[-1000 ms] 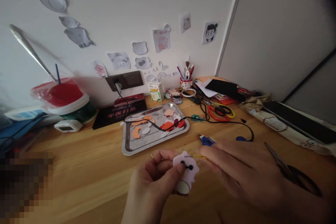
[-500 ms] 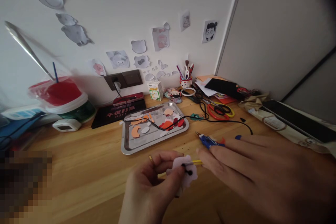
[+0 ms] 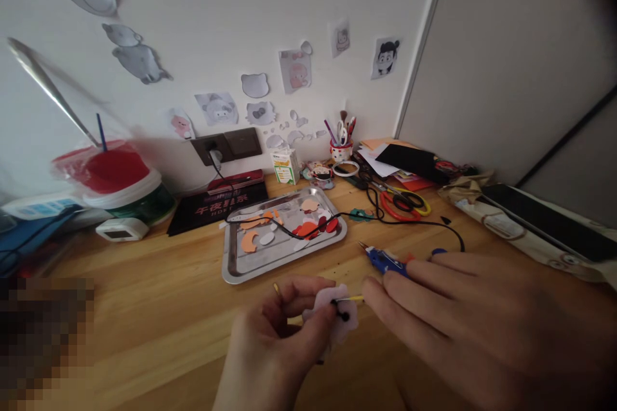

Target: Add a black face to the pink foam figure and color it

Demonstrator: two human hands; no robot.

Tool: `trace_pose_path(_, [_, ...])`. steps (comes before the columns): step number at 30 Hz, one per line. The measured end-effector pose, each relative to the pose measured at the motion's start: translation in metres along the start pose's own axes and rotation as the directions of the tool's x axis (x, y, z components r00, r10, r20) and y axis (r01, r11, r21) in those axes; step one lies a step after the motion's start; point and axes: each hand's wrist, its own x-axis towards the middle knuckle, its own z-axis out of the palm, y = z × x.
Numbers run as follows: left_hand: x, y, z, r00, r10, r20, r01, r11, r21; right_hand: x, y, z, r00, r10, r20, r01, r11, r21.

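My left hand (image 3: 284,334) pinches a small pale cutout (image 3: 348,327) between thumb and fingers. Two black spots, one round, mark its face, and my thumb partly covers it. My right hand (image 3: 463,327) is closed on a slim yellow tool (image 3: 355,298), most of which the fingers hide. The tool's thin tip reaches the upper black spot. Just beyond the right fingers lies a blue tool (image 3: 385,262) with a pointed metal tip, its back end hidden by the hand.
A metal tray (image 3: 236,270) with orange, white and red cutouts stands behind my hands. A black cord (image 3: 409,221) crosses it. Scissors (image 3: 409,201), a pen cup (image 3: 341,151) and paper sheets (image 3: 376,157) sit at the back. A bucket (image 3: 144,202) is at left.
The cutout and my left hand have shifted slightly left. My right hand has moved a little down, uncovering more of the blue tool, and less of the yellow tool shows.
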Motion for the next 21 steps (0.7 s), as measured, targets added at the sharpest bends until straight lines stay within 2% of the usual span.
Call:
trace_pose_path(3, [0.0, 0.001, 0.0, 1.0, 0.027, -0.012, -0.027, 0.999, -0.045, -0.004, -0.007, 0.01, 0.992, 0.105, -0.073, -0.105, 0.994, 0.005])
trace_pose_path(6, [0.0, 0.003, 0.001, 0.998, 0.045, -0.034, -0.047, 0.996, -0.073, -0.012, -0.02, 0.028, 0.951, 0.253, -0.179, -0.245, 0.967, 0.066])
trace_pose_path(10, [0.001, 0.004, 0.002, 0.999, 0.041, -0.024, -0.042, 0.998, -0.046, -0.022, -0.038, 0.048, 0.891, 0.414, -0.183, -0.383, 0.905, 0.185])
trace_pose_path(14, [0.001, -0.001, 0.003, 0.999, 0.036, -0.02, -0.037, 0.998, -0.051, -0.021, -0.043, 0.049, 0.864, 0.473, -0.17, -0.436, 0.874, 0.213])
trace_pose_path(18, [-0.002, -0.008, 0.004, 0.996, -0.03, 0.082, 0.031, 1.0, -0.008, -0.013, -0.034, 0.046, 0.78, 0.548, -0.301, -0.529, 0.835, 0.152])
trace_pose_path(21, [0.002, -0.011, 0.002, 0.997, 0.002, 0.081, -0.003, 1.0, 0.015, -0.009, -0.029, 0.043, 0.751, 0.607, -0.261, -0.558, 0.794, 0.242])
